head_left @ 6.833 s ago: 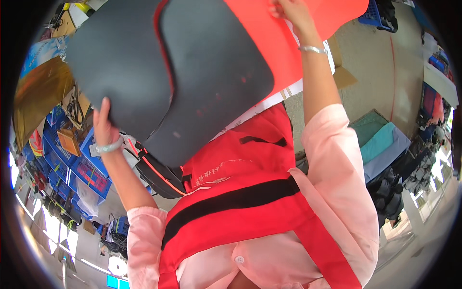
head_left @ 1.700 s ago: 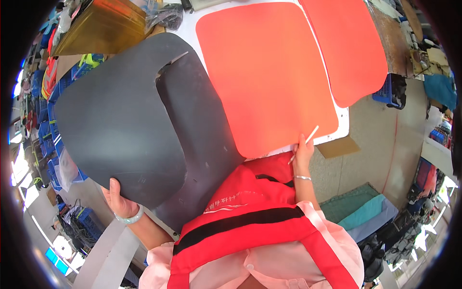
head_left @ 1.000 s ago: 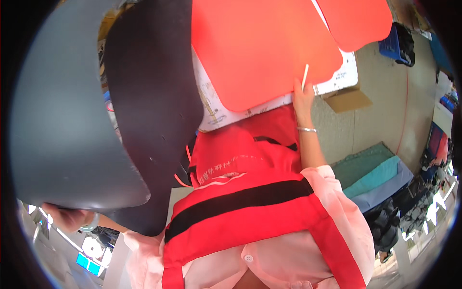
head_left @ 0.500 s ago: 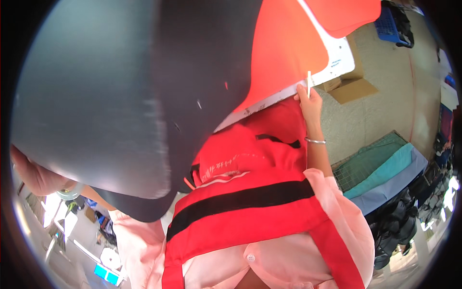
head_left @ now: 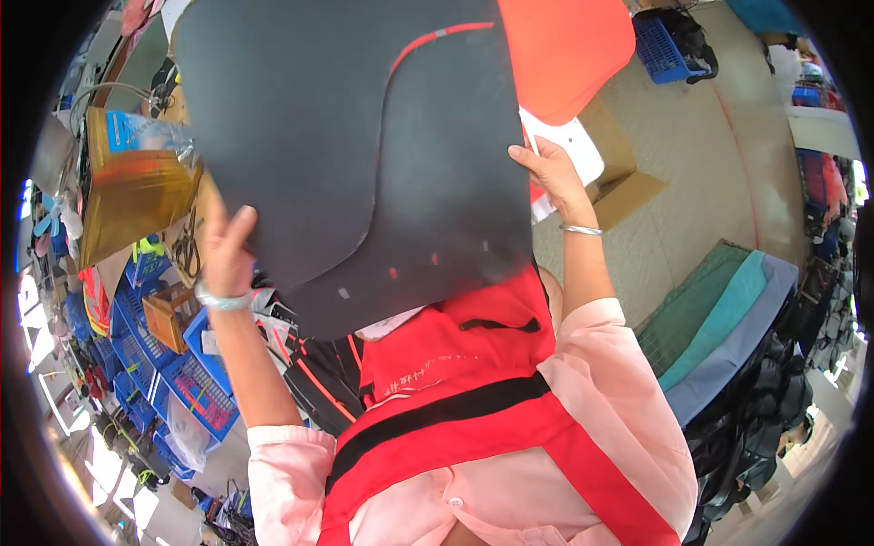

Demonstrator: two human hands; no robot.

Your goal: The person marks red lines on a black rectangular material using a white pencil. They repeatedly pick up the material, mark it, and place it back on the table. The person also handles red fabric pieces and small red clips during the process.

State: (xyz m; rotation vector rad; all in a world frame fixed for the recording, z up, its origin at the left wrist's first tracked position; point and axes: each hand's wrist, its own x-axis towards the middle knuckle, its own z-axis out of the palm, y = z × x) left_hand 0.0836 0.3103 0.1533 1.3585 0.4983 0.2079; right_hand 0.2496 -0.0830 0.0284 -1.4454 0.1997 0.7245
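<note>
A large dark grey-black sheet (head_left: 300, 136) spans the space in front of me, covering most of what lies beneath. A curved line runs across it, with a red strip (head_left: 428, 42) along its upper part and small red and pale marks near its lower edge. My left hand (head_left: 228, 253), slightly blurred, grips the sheet's left edge, thumb on top. Its right edge is pinched by my right hand (head_left: 549, 171), thumb on top and the other fingers partly hidden. Orange-red panels (head_left: 574, 55) and a white board (head_left: 583, 155) show past the sheet's right side.
Blue baskets (head_left: 196, 387) and a pair of scissors (head_left: 187, 250) are at the left, near a yellow-brown box (head_left: 137, 200). At right are an open cardboard box (head_left: 628, 196), a wire crate with green and blue cloth (head_left: 710, 318), and a blue basket (head_left: 657, 50).
The dark sheet has moved from close up at the left to farther forward, over the orange-red panel. My left hand has come into fuller view, and my right hand has gone from the board to the sheet's edge.
</note>
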